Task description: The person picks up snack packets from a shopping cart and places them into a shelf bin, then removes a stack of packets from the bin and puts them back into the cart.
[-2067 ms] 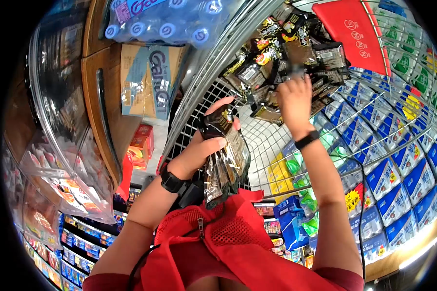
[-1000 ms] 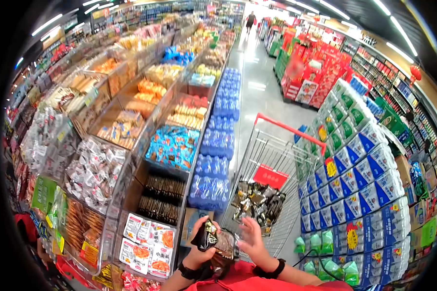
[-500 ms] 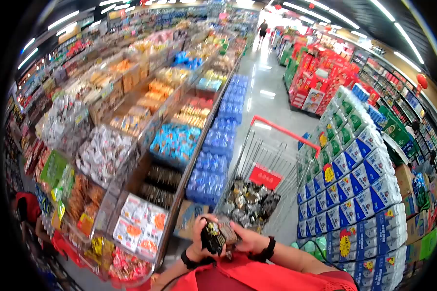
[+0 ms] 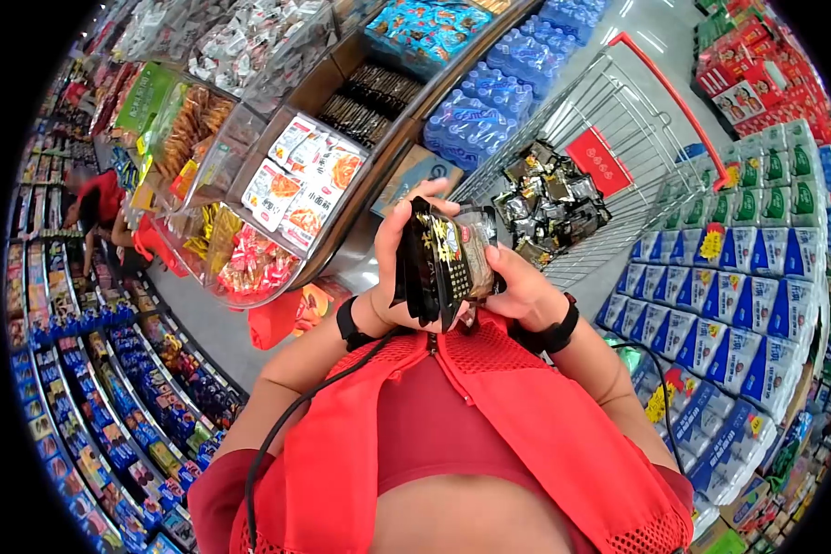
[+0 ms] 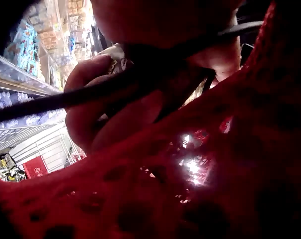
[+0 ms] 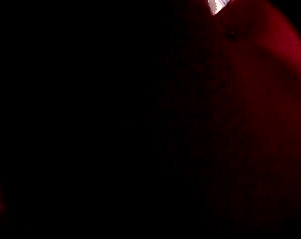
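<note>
Close to the red vest, a stack of black snack packets (image 4: 452,263) with yellow print stands between the two hands in the head view. My left hand (image 4: 392,245) grips the stack from its left side, fingers reaching behind it. On the other side my right hand (image 4: 526,288) holds the stack's edge, thumb on the near face. More such packets lie heaped in the shopping cart (image 4: 609,106), the heap (image 4: 556,205) being just beyond the hands. Red mesh cloth covers much of the left wrist view, with curled fingers (image 5: 86,94) above it; the right wrist view is almost black.
Left of the cart are blue-wrapped bottle packs (image 4: 480,115) and a carton (image 4: 417,180). A snack bin shelf holds white packs (image 4: 305,180) and black packets (image 4: 369,103). Stacked blue-and-white packs (image 4: 711,314) rise on the right. Another person in red (image 4: 102,198) is at far left.
The right hand has left the packets in the cart and joined the left hand on the stack, now held near the chest. The head view swung up along the aisle, then back down.
</note>
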### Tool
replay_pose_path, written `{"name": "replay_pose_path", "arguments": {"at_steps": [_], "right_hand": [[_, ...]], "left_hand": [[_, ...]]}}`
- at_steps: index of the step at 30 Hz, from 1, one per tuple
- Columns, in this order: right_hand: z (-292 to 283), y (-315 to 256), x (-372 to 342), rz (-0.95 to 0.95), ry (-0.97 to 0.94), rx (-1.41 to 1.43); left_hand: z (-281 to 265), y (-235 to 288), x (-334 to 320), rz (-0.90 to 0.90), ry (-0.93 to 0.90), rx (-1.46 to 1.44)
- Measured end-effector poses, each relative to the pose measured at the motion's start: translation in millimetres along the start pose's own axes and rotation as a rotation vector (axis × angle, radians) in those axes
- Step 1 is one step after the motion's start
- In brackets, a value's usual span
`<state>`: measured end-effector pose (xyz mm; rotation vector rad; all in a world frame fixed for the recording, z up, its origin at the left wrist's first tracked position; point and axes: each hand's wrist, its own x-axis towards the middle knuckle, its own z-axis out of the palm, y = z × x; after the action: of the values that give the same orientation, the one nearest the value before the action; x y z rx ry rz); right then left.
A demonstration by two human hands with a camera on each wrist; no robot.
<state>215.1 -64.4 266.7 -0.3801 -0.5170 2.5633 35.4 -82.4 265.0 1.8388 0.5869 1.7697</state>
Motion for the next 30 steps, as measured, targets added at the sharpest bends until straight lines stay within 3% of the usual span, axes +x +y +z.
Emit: {"name": "replay_pose_path", "arguments": {"at_steps": [2,6,8,10,12,13,14,17,21,24,25,27,30], "right_hand": [[-7,0,-3,0.012,-0.057,-0.013],[-12,1,-24,-0.124,0.066,-0.200],[-8,-6,-34,-0.190,0.074,-0.490],[7,-4,-42,-0.179,0.122,-0.547],[11,2,-44,-0.246,0.194,-0.693],[11,7,-43,-0.283,0.176,-0.685],[8,11,-42,-0.275,0.169,-0.683],[-1,15,-37,-0.342,0.230,-0.887],[-10,18,-33,-0.481,0.289,-1.194],[-15,18,-39,-0.341,0.251,-1.274],[-11,13,-41,-0.368,0.207,-1.403],[-18,20,-47,-0.335,0.179,-1.456],[-19,33,-50,-0.255,0.130,-1.531]], "left_hand": [[1,10,-2,-0.033,0.000,-0.002],[-14,46,-7,-0.313,-0.288,-0.301],[-16,68,-10,-0.542,-0.184,-0.579],[-13,90,-9,-0.707,-0.050,-0.742],[-14,96,-8,-0.843,-0.062,-0.468],[-12,94,-11,-0.846,0.009,-0.443],[-21,85,-22,-0.821,-0.068,-0.369],[-21,75,-30,-0.935,-0.066,-0.266],[-19,60,-43,-1.123,0.167,-0.406],[-14,58,-60,-0.997,0.169,-0.182],[-16,59,-63,-0.997,0.169,-0.183],[-22,63,-74,-1.008,0.054,-0.113],[-28,64,-92,-1.049,0.047,-0.123]]}}
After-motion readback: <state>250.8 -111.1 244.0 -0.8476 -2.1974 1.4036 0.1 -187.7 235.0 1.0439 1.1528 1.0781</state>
